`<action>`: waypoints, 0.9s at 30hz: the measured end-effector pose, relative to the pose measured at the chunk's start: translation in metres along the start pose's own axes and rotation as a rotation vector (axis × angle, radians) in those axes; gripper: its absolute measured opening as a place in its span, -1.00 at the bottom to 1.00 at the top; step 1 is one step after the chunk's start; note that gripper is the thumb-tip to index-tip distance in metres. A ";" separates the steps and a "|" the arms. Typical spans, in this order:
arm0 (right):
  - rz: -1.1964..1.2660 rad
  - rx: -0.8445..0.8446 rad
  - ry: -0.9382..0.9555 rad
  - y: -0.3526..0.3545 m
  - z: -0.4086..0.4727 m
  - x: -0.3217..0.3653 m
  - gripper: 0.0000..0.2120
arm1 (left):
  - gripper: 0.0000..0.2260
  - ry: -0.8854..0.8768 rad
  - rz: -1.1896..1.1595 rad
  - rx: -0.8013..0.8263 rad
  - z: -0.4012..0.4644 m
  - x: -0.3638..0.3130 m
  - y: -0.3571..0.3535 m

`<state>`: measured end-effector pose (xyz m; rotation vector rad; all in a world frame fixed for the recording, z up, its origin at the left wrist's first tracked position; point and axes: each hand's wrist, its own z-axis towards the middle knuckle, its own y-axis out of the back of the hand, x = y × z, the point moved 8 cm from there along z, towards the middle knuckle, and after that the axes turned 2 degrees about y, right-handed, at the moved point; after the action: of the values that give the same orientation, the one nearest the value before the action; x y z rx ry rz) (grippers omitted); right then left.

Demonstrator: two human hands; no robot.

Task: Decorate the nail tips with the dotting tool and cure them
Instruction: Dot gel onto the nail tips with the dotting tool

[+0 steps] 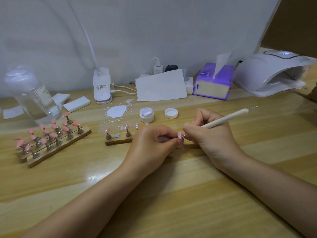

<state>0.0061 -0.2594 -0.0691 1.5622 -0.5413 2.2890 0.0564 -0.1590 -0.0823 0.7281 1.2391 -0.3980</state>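
Observation:
My left hand [151, 143] pinches a small stand carrying a pink nail tip [180, 134] with white dots. My right hand [211, 133] grips a cream dotting tool [226, 118], its fine point touching that tip. A wooden holder [118, 140] just left of my left hand carries pink tips, some dotted. Further left, wooden strips [56, 146] hold several plain pink tips. An open jar of white gel [146, 115] and its lid [171, 113] stand behind my hands. The white curing lamp [267, 74] sits at the back right.
A puddle of white gel [116, 111] lies on the wooden table [171, 194]. At the back are a clear bottle [32, 97], white pads [77, 103], a desk lamp base [102, 86], a white paper sheet [161, 85] and a purple tissue pack [212, 83].

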 end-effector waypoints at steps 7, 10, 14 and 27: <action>-0.005 0.005 -0.010 -0.001 0.000 0.001 -0.61 | -0.85 0.000 -0.007 0.003 0.000 0.000 0.000; -0.005 0.005 -0.011 -0.001 -0.001 0.001 -0.61 | -0.85 0.005 -0.011 -0.002 0.000 0.000 0.000; -0.019 0.010 -0.007 -0.002 -0.001 0.002 -0.61 | -0.86 0.007 -0.007 -0.003 0.000 0.001 0.000; -0.009 0.007 -0.013 -0.001 0.000 0.000 -0.62 | -0.89 0.008 0.012 -0.011 0.001 0.002 0.001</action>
<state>0.0062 -0.2584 -0.0692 1.5809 -0.5291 2.2779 0.0579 -0.1590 -0.0838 0.7283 1.2427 -0.3790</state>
